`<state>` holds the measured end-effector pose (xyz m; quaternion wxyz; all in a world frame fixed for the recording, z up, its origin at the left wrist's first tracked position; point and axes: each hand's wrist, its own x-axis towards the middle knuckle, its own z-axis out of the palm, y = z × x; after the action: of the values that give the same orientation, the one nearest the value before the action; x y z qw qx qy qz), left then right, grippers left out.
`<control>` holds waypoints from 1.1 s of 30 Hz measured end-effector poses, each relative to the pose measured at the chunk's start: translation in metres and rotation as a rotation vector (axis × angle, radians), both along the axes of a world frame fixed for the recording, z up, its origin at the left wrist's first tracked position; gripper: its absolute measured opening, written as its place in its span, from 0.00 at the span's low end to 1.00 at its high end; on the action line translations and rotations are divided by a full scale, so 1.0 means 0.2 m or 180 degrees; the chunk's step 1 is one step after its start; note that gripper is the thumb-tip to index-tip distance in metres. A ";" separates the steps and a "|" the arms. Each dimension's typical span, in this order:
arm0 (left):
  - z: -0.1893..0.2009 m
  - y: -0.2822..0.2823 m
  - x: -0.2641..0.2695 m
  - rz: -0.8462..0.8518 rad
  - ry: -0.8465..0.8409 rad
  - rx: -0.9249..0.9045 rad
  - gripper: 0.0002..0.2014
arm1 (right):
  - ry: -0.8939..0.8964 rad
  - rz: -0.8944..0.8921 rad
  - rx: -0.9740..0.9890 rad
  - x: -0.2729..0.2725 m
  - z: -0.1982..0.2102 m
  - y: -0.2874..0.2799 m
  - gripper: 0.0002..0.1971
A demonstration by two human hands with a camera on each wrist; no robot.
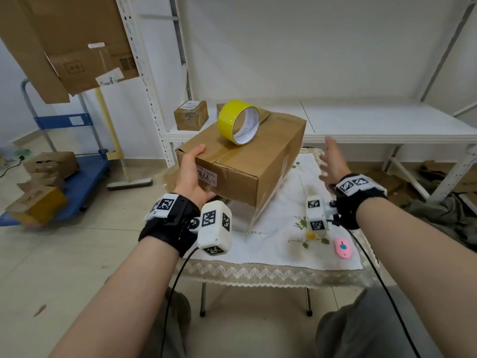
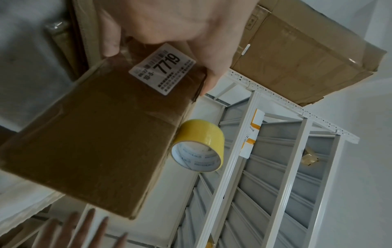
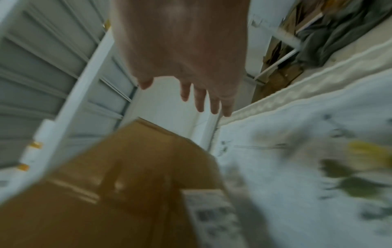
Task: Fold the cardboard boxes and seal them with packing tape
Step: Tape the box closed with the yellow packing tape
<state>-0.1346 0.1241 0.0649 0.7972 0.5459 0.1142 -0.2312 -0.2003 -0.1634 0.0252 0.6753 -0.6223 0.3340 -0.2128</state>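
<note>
A closed brown cardboard box [image 1: 247,161] with a white "7719" label [image 2: 162,68] is tilted up off the small table. My left hand [image 1: 192,174] grips its near left end, thumb over the top edge. A yellow tape roll [image 1: 238,122] stands on edge on the box's taped top; it also shows in the left wrist view as the tape roll [image 2: 199,146] beside the box [image 2: 95,142]. My right hand [image 1: 333,161] hovers to the right of the box with fingers spread, touching nothing. The right wrist view is blurred: the right hand [image 3: 191,67] above the box [image 3: 118,184].
A white embroidered cloth [image 1: 296,228] covers the folding table, with a pink box cutter [image 1: 342,248] near its front right. A white metal shelf [image 1: 361,125] stands behind with a small box [image 1: 191,115]. A blue cart [image 1: 77,182] with boxes sits at left.
</note>
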 end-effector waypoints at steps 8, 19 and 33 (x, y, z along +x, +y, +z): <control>0.00 0.08 0.11 0.0061 -0.0167 0.0312 0.25 | 0.0127 0.0609 0.0000 0.11 0.21 0.02 0.41; 0.01 0.13 0.18 0.0066 -0.0338 -0.0103 0.18 | -0.0355 0.1273 0.0794 0.09 0.15 0.06 0.19; -0.06 0.11 0.20 0.0052 -0.0046 0.0209 0.23 | -0.0546 0.0861 0.0539 0.10 0.10 0.06 0.23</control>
<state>-0.0948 0.1459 0.0537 0.7815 0.5725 0.1203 -0.2169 -0.1809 -0.1509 0.0448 0.7737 -0.5820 0.2051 -0.1433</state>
